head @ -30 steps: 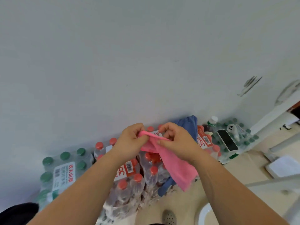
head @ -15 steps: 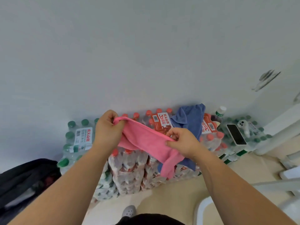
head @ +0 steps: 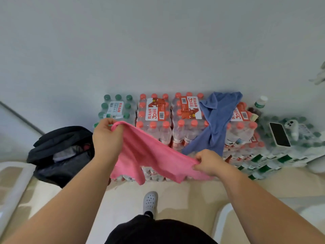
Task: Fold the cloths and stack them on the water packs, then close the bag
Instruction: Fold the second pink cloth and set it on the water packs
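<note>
Both forearms reach forward. The raised left hand (head: 107, 136) grips 1 corner of the pink fabric cloth (head: 149, 155); the lower right hand (head: 209, 162) pinches another corner, holding it stretched in the air before the shrink-wrapped red-capped water packs (head: 158, 118). A crumpled blue cloth (head: 217, 118) drapes over those packs; the open black fabric bag (head: 59, 152) sits at their left.

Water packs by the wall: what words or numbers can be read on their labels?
"农夫山泉": green label.
"农夫山泉", "30": left red label.
"农夫山泉", "30": middle red label.
"30": right red label, partly under the blue cloth.
Barcode digits and fine print: too small to read.
</note>
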